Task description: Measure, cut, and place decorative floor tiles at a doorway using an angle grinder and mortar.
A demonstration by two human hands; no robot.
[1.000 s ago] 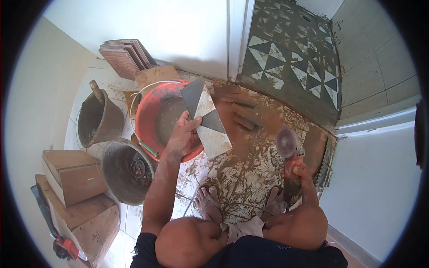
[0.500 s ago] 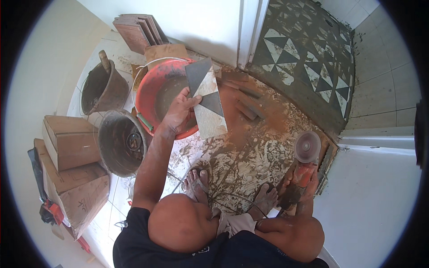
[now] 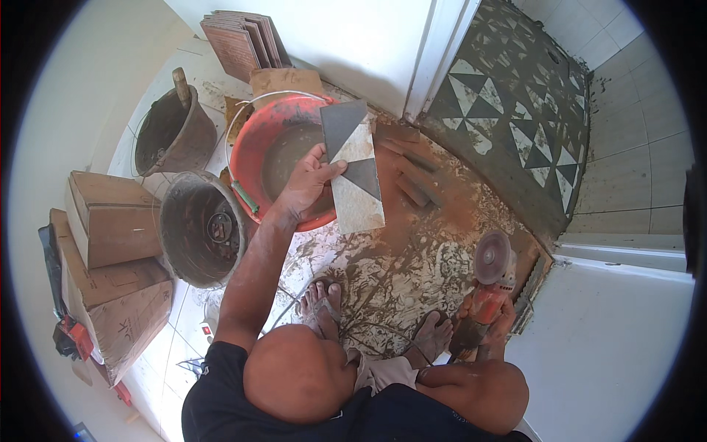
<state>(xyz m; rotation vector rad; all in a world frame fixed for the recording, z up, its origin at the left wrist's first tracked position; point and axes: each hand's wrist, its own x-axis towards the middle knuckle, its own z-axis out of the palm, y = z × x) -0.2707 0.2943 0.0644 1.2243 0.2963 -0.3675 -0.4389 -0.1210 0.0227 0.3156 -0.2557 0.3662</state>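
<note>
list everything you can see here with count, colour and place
patterned tile: 1, grey and white triangles, over the tub
tub: 1, red, floor centre
buckets: 2, mortar-caked grey, left of the tub
cardboard boxes: 2, brown, far left
stacked tiles: several, brown backs, against the top wall
laid patterned floor: 1 patch, dark with white triangles, upper right
angle grinder: 1, orange, floor at right
left hand: holds the tile
right hand: grips the grinder
</note>
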